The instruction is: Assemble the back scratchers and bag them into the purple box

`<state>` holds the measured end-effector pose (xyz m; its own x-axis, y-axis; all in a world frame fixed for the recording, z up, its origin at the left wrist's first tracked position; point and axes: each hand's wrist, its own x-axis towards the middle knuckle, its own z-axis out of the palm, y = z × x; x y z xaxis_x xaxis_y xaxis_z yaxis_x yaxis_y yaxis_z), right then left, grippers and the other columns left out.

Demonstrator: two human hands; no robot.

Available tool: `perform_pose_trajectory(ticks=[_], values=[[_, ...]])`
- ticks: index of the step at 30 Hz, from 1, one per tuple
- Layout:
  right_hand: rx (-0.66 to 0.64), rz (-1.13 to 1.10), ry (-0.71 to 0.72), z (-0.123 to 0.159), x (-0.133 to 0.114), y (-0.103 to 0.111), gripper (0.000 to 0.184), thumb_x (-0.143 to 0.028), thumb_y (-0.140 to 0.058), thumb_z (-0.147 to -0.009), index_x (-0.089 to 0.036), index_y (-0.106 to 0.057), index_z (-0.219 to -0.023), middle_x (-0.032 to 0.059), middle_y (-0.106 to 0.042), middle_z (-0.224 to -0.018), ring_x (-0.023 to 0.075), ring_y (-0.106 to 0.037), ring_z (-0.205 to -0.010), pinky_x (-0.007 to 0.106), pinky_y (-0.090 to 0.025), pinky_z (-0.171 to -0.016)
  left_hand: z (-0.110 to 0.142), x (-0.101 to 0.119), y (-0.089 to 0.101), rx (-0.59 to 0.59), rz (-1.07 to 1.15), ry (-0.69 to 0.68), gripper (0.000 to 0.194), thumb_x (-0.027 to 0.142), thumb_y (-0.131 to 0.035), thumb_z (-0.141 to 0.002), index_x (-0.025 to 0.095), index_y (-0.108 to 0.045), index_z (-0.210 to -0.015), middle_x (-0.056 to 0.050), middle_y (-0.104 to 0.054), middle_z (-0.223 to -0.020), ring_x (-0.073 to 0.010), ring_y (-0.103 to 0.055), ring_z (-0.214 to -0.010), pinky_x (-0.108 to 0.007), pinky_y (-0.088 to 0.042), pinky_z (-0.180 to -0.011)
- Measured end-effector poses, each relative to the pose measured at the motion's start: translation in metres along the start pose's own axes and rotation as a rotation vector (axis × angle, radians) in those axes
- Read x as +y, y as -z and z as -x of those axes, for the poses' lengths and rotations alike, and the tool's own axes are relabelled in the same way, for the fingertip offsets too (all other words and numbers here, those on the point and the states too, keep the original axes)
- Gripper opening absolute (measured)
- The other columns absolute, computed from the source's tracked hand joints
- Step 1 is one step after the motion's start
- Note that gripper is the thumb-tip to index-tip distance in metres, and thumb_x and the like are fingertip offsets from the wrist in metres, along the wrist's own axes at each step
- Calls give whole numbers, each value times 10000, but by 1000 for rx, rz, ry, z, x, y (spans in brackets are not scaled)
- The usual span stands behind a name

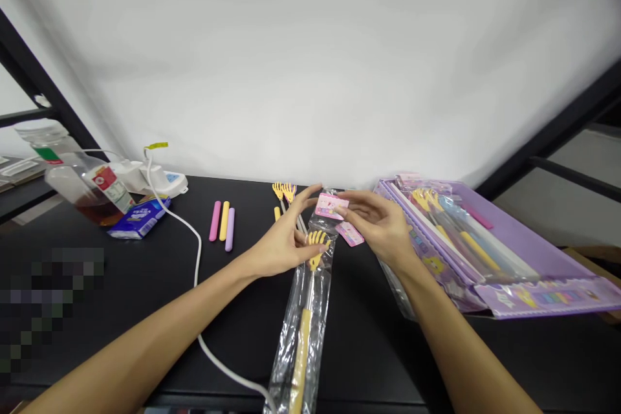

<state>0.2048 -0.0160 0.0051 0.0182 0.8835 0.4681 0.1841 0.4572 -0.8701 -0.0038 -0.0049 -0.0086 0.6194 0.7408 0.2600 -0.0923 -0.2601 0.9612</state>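
Observation:
A yellow back scratcher (301, 356) lies lengthwise inside a clear plastic sleeve (324, 310), its claw head toward the wall. My left hand (279, 239) grips the sleeve at the claw head, thumb across the front. At the sleeve's top, my right hand (383, 226) pinches the pink card label (332, 206) between thumb and fingers. A second pink card (350, 233) rests on the table just below my right fingers. Behind my left hand, more yellow claw heads (284, 191) with metal rods lie on the table, partly hidden.
To the right stands an open purple display box (509, 233) with packaged back scratchers. Pink, yellow and purple handles (224, 223) lie left of centre. A white cable (199, 259) crosses the black table from a power strip (169, 182), near a tilted bottle (80, 174) and blue packet (138, 218).

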Motion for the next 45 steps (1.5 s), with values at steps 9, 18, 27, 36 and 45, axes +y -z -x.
perform_pose_trajectory(ticks=[9,18,27,36,45], values=[[-83,66,-15,2,6,-4,331,-284,-813,-774,-239,-658,-1063,40,-724,-1053,184,-716,-863,336,-598,-789,0,2,0,21,-19,-16,909,231,-747,-842,507,-218,-1528,-158,-245,-1627,27,-530,-493,-176,-403,-412],[-94,16,-18,4,3,-4,377,-319,-818,-786,-259,-607,-1092,30,-723,-1053,216,-741,-944,357,-607,-846,0,4,0,9,-29,-43,911,235,-743,-849,519,-205,-1526,-135,-289,-1602,13,-556,-514,-182,-434,-433],[-35,24,9,6,-1,-6,378,-350,-812,-790,-260,-616,-1100,-3,-702,-873,192,-749,-697,321,-635,-666,0,6,0,-6,-23,-43,955,244,-739,-840,512,-156,-1546,-154,-299,-1593,13,-544,-501,-187,-407,-422],[20,53,41,5,-4,-8,267,-379,-814,-770,-210,-670,-919,48,-718,-913,159,-677,-681,309,-591,-618,1,8,2,-2,-80,-58,1003,297,-748,-840,510,-91,-1567,-173,-298,-1597,13,-505,-488,-220,-440,-432],[-16,64,31,7,0,-9,235,-327,-807,-783,-221,-691,-957,48,-733,-986,200,-716,-842,352,-597,-771,0,7,3,4,-88,-35,1001,302,-750,-835,491,-97,-1569,-170,-338,-1569,6,-509,-486,-214,-429,-434]])
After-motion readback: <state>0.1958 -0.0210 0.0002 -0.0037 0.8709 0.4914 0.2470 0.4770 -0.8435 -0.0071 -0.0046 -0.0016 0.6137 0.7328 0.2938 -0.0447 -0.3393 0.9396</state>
